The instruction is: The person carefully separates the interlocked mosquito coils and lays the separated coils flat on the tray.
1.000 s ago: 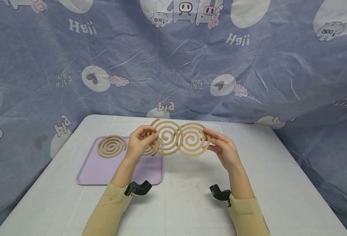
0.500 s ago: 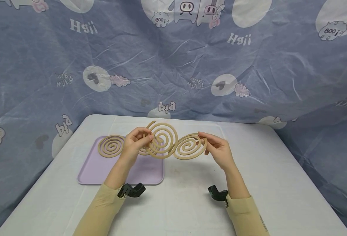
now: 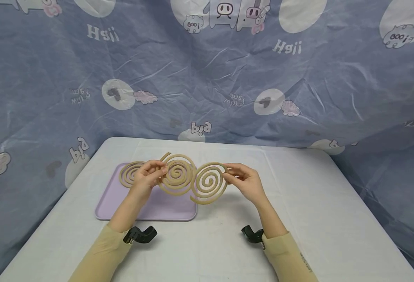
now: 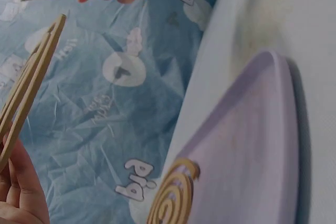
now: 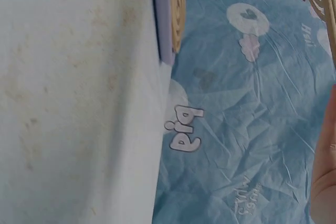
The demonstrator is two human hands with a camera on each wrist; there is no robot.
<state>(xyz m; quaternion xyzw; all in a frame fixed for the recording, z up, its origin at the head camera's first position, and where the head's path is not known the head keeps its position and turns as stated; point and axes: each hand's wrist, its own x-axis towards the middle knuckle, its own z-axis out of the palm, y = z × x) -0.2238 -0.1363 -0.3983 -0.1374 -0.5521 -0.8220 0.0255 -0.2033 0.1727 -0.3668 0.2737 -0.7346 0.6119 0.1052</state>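
In the head view my left hand [image 3: 146, 179] pinches the left edge of a tan mosquito coil [image 3: 175, 193], its flat side facing me. My right hand [image 3: 246, 182] pinches a second mosquito coil [image 3: 209, 181] by its upper right edge. Both are raised above the table, side by side, their inner edges overlapping in this view. The left wrist view shows the left-hand coil [image 4: 37, 72] almost edge-on, rising from the fingers [image 4: 23, 182]. Behind my left hand, another coil [image 3: 127, 174] lies on the lilac tray [image 3: 168, 209], partly hidden.
The tray sits left of centre on a white-covered table [image 3: 316, 219]. In the left wrist view a coil [image 4: 176, 198] lies near the tray's edge. A blue printed cloth [image 3: 200, 78] hangs behind the table. Black camera mounts [image 3: 141, 235] stick out from both wrists.
Both hands have moved left and lower with their coils. The right-hand coil tilted flatter, then turned to face me again with its loose end now at lower left.
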